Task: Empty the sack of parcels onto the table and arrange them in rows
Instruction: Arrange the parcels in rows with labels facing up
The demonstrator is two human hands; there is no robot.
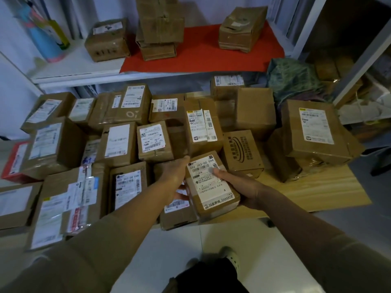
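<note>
Parcels (131,144) cover most of the low wooden table (330,187), packed edge to edge in rough rows on its left and middle; the rightmost ones sit loosely, some tilted. One small parcel (211,185) with a white label reading 502 303-00 044 is held at the table's near edge, tilted, partly over another labelled box (177,214) beneath it. Left hand (177,172) lies flat along the parcel's left side, fingers straight and pointing away; its thumb is hidden behind the box. Right hand (239,187) grips the parcel's right side, thumb on the label, fingers curled underneath and out of sight. Whether the parcel rests on the box below or is lifted clear of it cannot be told.

Green sack (296,81) lies crumpled at the table's far right corner, partly hidden behind a tall plain box (255,111); what it holds cannot be seen. Most labels are too blurred to read. White shelf (80,68) behind carries a red sheet (203,53) and more cartons (160,28), the top one cut off by the frame. Shoe (230,255) shows on the pale floor tiles. Sleeves fill the lower corners.
</note>
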